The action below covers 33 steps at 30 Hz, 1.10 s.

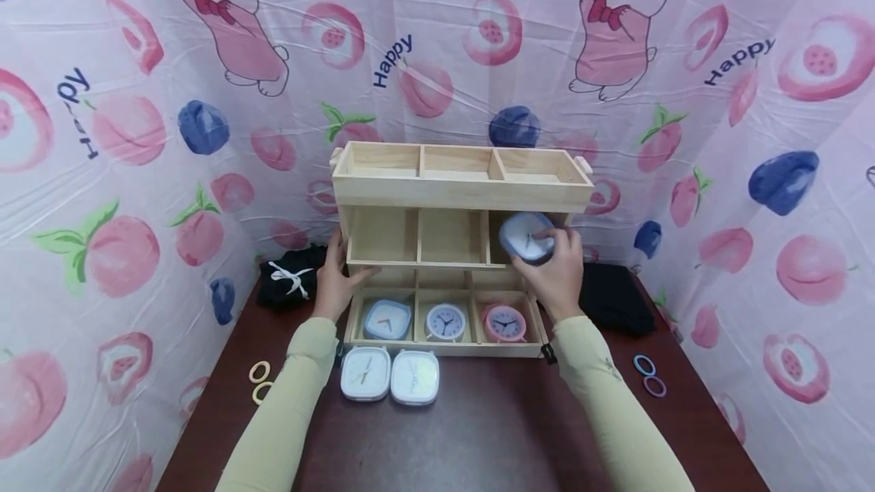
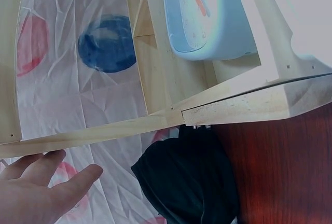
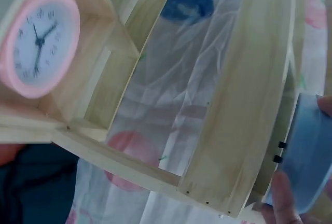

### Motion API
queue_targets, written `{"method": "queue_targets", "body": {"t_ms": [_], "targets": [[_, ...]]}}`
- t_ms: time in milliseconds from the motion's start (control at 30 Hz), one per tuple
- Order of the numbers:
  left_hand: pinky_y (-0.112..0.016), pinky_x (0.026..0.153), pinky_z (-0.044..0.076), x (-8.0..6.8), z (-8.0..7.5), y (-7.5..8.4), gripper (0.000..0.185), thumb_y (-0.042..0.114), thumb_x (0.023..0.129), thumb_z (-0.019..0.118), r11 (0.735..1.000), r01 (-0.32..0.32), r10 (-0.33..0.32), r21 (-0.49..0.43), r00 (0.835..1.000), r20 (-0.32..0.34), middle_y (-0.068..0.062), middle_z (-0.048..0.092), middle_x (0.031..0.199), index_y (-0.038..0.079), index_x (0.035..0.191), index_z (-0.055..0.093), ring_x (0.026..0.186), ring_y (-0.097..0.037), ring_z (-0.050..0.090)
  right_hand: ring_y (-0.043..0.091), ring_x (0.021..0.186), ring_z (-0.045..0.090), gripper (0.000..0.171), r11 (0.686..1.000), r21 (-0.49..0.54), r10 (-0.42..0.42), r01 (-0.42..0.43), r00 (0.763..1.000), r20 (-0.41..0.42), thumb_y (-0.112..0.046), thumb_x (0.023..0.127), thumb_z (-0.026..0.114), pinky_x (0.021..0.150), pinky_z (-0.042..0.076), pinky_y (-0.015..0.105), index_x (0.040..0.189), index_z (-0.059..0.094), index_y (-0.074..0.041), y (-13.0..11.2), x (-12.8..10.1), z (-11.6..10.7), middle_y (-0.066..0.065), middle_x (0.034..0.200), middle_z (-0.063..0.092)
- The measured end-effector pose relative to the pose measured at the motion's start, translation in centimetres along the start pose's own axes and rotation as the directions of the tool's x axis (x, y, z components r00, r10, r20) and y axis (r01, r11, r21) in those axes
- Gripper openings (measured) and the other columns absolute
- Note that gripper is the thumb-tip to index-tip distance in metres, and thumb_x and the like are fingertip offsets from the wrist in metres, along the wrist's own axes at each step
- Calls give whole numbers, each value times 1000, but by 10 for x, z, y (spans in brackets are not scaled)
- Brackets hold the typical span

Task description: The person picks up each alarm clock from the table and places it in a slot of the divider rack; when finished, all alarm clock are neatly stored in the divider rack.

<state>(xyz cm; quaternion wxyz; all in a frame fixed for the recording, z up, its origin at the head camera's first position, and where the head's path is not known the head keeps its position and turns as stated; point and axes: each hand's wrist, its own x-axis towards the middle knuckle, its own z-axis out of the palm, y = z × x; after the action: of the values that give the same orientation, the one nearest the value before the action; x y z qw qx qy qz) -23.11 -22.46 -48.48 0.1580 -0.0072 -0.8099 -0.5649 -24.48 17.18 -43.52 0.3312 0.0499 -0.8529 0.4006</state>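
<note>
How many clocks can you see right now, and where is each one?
6. Right hand holds a blue clock at the organizer's middle-right compartment; bottom tier: blue clock, white clock, pink clock; two white square clocks on the table.

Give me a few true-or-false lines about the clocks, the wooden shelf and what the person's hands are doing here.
1. The right hand holds a blue clock at the middle tier's right compartment. True.
2. The pink clock sits in the top tier. False: it sits in the bottom tier's right compartment.
3. Two white clocks lie on the table in front of the shelf. True.
4. The left hand holds a clock. False: it rests on the shelf's left side.
5. The top tier is full of clocks. False: all three of its compartments look empty.
</note>
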Motion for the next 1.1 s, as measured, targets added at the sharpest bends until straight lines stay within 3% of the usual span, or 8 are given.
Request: {"method": "queue_targets", "body": {"t_ms": [200, 533, 667, 800, 933, 1100], "targets": [[-53, 133, 31, 0, 0, 0, 111, 21, 89, 90, 1000, 13, -13, 2, 1000, 1, -14, 36, 173, 41, 171, 18, 161, -33, 35, 52, 121, 54, 50, 991, -128, -27, 36, 997, 69, -27, 69, 94, 101, 50, 67, 103, 65, -6, -1, 10, 13, 27, 136, 58], [-52, 133, 32, 1, 0, -2, 110, 20, 88, 90, 1000, 2, -2, -12, 1000, -9, -16, 36, 173, 39, 171, 19, 160, -34, 36, 46, 136, 59, 37, 983, -183, 23, -8, 996, 82, -30, 80, 92, 96, 56, 67, 104, 71, -11, 1, -2, 22, 19, 156, 58], [-53, 133, 32, 1, 0, -2, 111, 20, 88, 90, 1000, -5, 5, -17, 1000, -5, -17, 37, 173, 42, 170, 19, 161, -35, 36, 47, 138, 57, 31, 983, -182, -7, 20, 997, 74, -27, 85, 89, 98, 56, 68, 105, 77, -8, 0, -11, 21, 21, 157, 57], [-52, 132, 33, 2, 1, -3, 110, 18, 89, 90, 1000, -10, 10, -24, 1000, -2, -17, 39, 171, 44, 170, 19, 160, -34, 38, 47, 135, 56, 31, 984, -156, -83, 80, 997, -10, -25, 88, 87, 98, 56, 66, 107, 78, -3, -1, -28, 22, 24, 149, 61], [-51, 132, 34, 1, 1, -3, 110, 17, 89, 89, 999, -4, 4, -35, 1000, -4, -17, 38, 172, 42, 170, 19, 161, -33, 36, 45, 127, 60, 29, 981, -97, -176, 167, 980, -89, -20, 88, 85, 93, 58, 62, 108, 77, -1, -12, -54, 27, 24, 138, 66], [-50, 133, 34, 1, 2, -3, 111, 15, 89, 89, 999, -7, 7, -44, 1000, -16, -18, 36, 173, 37, 172, 18, 161, -32, 35, 39, 114, 67, 26, 962, -46, -271, 269, 961, -59, -16, 85, 85, 92, 59, 56, 106, 77, -3, -31, -95, 40, 20, 125, 73]]}}
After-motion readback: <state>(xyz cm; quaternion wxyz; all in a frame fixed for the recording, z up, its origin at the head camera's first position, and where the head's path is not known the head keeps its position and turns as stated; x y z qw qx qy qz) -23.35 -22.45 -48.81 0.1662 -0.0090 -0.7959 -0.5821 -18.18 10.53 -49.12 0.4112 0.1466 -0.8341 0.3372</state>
